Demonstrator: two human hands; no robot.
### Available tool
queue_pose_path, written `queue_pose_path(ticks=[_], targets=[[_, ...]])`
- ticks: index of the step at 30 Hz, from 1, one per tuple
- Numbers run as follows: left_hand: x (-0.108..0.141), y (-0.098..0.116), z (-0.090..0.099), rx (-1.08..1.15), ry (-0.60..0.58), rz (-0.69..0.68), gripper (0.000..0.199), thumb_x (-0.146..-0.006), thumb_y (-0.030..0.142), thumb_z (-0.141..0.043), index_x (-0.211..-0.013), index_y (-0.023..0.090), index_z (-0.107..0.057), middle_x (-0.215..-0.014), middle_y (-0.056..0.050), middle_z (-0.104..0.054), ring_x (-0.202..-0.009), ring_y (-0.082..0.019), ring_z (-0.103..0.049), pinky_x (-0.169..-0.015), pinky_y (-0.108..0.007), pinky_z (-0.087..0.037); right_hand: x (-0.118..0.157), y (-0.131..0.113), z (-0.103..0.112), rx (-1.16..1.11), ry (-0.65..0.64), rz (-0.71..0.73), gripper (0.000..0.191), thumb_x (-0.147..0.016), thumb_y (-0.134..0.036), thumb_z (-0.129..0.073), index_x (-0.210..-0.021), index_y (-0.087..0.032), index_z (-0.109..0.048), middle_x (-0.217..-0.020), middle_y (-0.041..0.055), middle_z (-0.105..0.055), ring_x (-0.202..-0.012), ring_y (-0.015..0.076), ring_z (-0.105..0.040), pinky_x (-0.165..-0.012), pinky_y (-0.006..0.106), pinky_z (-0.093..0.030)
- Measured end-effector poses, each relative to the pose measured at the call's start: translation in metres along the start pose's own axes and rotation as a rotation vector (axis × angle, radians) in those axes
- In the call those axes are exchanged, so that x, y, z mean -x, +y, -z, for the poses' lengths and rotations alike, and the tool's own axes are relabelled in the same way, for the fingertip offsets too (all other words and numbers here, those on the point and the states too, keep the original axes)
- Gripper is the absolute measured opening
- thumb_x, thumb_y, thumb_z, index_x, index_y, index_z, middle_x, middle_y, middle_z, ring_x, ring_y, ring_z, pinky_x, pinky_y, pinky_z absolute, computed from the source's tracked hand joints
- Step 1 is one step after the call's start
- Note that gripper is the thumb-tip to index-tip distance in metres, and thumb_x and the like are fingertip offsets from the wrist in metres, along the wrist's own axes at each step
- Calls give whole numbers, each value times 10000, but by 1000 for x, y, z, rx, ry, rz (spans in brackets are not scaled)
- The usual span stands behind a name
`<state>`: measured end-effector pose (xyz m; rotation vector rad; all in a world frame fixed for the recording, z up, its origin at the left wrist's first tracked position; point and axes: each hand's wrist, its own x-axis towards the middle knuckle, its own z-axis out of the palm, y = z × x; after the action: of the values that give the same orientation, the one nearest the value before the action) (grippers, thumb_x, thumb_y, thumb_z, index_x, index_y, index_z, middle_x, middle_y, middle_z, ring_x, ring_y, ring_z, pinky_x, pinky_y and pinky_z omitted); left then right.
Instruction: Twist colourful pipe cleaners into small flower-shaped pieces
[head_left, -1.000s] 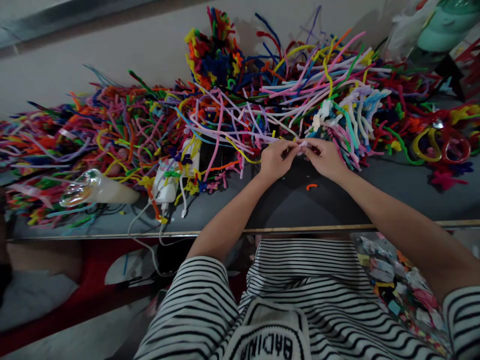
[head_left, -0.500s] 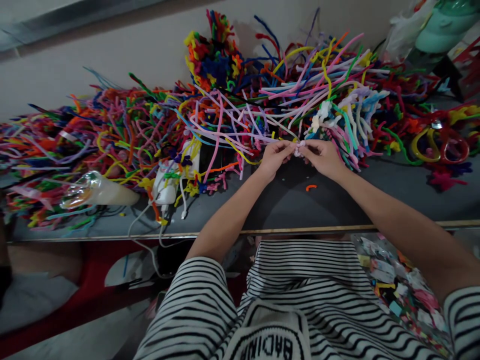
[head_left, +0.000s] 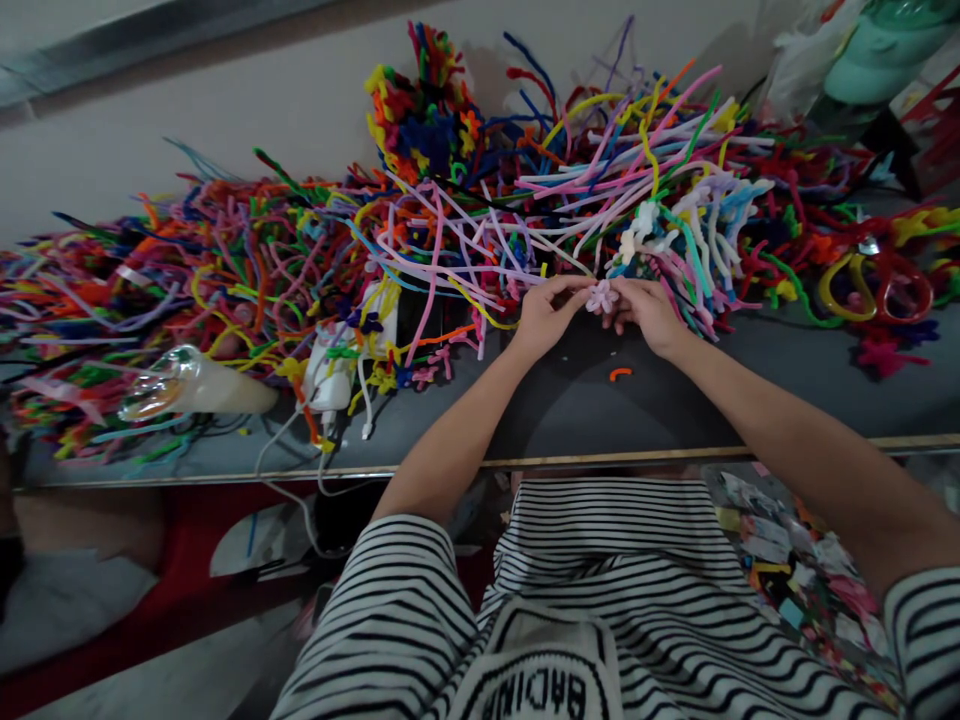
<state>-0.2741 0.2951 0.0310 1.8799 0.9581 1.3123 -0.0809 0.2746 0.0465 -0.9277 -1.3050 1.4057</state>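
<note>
Fingers on the right hand have spread, exposing the pale fuzzy flower; left hand and right pinch opposite edges. Light, even pressure should protect the petals.

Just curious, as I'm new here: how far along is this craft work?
Looking done: the bunched white shapes at the front of the heap. In hand: a pale pink flower, petals formed, between the left hand and right hand. Probably left: many long, loose fuzzy stems, still unshaped; I can't tell how many are needed.
</note>
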Motion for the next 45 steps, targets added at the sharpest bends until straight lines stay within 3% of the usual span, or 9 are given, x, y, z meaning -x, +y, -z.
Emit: queue_pose_path(ticks=[4, 8, 14, 18, 22, 33, 37, 42, 45], targets=[[1, 1, -1, 55, 48, 98, 278, -904, 459, -755, -960, 187, -770, -885, -36, -776, -745, -120, -669, -735, -264, -544, -2, 1, 2, -76, -3, -27, 317, -826, -460, -653, -882, -155, -721, -779, 73, -732, -567, 142, -646, -428, 223, -442], [0, 2, -4, 185, 96, 175, 366, -882, 563, -759, -931, 200, -743, -847, -26, -753, -773, -121, -672, -766, -268, -561, 2, -5, 0, -47, -48, 18, 295, -754, -373, -712, -956, -163, -754, -867, 67, -767, -598, 146, -673, -440, 222, -444], [2, 4, -7, 199, 110, 241, 395, -862, 599, -770, -939, 211, -765, -815, -30, -752, -748, -121, -667, -716, -257, -554, 3, -2, -3, 127, -16, 75, 401, -784, -579, -817, -944, -215, -770, -892, 43, -758, -621, 130, -633, -441, 228, -446], [2, 7, -4, 115, 63, 140, 408, -889, 592, -745, -1002, 204, -794, -950, -62, -803, -852, -150, -723, -800, -282, -578, -1, 3, -2, 146, 39, 56, 474, -737, -650, -853, -863, -205, -747, -726, 17, -677, -573, 131, -616, -418, 225, -423], [-2, 8, 2, 13, 3, 20, 361, -911, 539, -744, -1002, 196, -810, -1045, -82, -818, -976, -183, -749, -916, -321, -580, 1, -2, -2, 88, 19, 16, 501, -689, -653, -889, -814, -196, -728, -744, 17, -691, -553, 110, -606, -417, 209, -418], [-2, 1, 3, 52, -11, 30, 224, -891, 418, -785, -903, 196, -812, -933, -54, -814, -898, -163, -751, -896, -321, -586, 3, -5, 0, 71, -95, -39, 422, -760, -574, -875, -835, -184, -730, -808, 39, -743, -554, 101, -605, -430, 217, -429], [-2, 4, 2, 102, 18, 23, 277, -859, 480, -807, -874, 204, -818, -912, -49, -817, -882, -163, -752, -890, -321, -593, 4, -5, -1, 68, -83, -22, 431, -732, -583, -890, -814, -190, -735, -796, 31, -736, -547, 99, -603, -434, 218, -424], [0, 5, 0, 148, 21, 125, 459, -888, 645, -717, -977, 205, -815, -853, -43, -794, -713, -126, -692, -698, -267, -572, 3, -4, -5, 88, 12, 18, 465, -713, -648, -876, -769, -207, -738, -682, 4, -676, -520, 107, -573, -427, 228, -408], [1, 2, -4, 181, -20, 176, 498, -816, 632, -800, -1060, 198, -797, -812, -32, -779, -630, -112, -650, -581, -241, -529, 1, -1, -3, 68, 54, -5, 459, -718, -652, -861, -747, -210, -737, -653, 11, -664, -521, 125, -587, -423, 239, -406]])
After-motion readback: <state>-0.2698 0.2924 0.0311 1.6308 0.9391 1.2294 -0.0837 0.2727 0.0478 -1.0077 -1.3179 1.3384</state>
